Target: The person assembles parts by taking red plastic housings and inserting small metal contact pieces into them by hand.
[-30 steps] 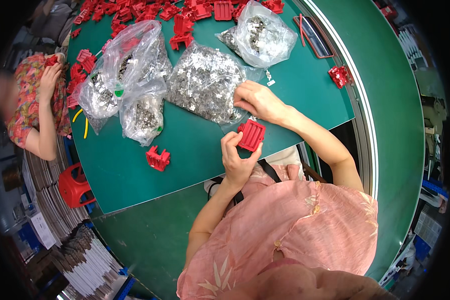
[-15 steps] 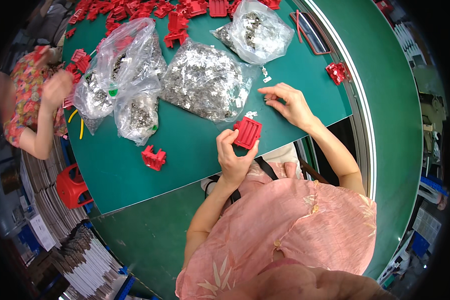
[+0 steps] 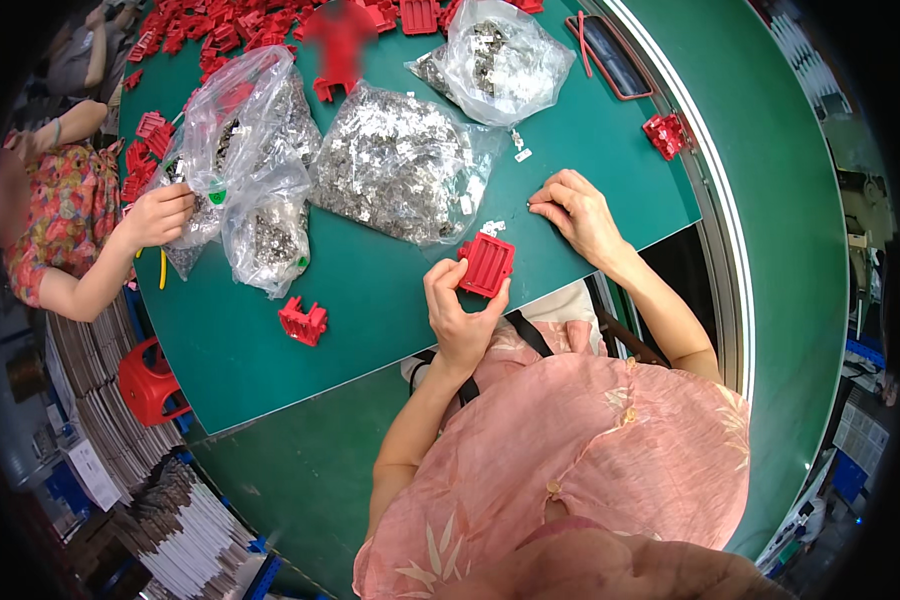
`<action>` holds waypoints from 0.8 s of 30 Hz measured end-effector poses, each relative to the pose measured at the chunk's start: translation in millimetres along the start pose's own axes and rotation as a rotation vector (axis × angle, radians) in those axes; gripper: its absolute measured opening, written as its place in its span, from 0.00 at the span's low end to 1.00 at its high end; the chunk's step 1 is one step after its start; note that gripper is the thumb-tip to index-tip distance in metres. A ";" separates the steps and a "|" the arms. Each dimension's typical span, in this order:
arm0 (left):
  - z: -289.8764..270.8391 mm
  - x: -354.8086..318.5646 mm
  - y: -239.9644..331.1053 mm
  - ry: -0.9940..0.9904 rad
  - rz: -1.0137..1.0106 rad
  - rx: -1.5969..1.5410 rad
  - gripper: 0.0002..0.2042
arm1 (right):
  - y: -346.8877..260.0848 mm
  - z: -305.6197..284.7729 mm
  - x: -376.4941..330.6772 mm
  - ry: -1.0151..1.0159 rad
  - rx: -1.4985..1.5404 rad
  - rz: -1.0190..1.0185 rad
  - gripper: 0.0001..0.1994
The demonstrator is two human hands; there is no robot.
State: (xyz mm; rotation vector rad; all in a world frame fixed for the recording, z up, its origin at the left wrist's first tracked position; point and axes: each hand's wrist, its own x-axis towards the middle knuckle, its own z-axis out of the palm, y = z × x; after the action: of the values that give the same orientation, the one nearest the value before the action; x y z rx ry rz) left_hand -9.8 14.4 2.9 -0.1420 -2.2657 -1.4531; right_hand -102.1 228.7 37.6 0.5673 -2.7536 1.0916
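Observation:
My left hand (image 3: 462,318) grips a red slotted plastic housing (image 3: 487,265) between thumb and fingers, low over the near edge of the green table (image 3: 370,330). To the right, my right hand (image 3: 578,220) is closed in a pinch at the tabletop; a tiny dark bit shows at its fingertips, too small to name. Small silvery metal pieces (image 3: 493,228) lie just beyond the housing. Farther off, a few more metal pieces (image 3: 521,150) rest near a bag. A clear plastic bag (image 3: 400,165) full of such metal parts lies ahead of my hands.
More clear bags (image 3: 515,70) of metal parts stand on the table, with a pile of red housings (image 3: 230,30) behind. Single red housings (image 3: 303,321) lie left and right. A phone (image 3: 615,55) sits far right. A co-worker's hand (image 3: 160,215) reaches toward the left bags.
My right hand's fingers have drawn together into a pinch. My left hand still holds the red housing. The co-worker's hand has moved right and down to the bags.

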 end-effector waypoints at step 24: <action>-0.5 1.9 2.9 0.012 0.102 0.059 0.31 | -65.1 6.2 -8.1 -0.151 0.393 0.199 0.16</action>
State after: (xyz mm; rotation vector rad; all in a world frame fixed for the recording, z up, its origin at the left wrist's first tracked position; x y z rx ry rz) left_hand -10.5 15.0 6.4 -0.2270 -2.2543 -1.3306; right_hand -69.3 183.4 72.4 0.4373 -2.7799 1.7248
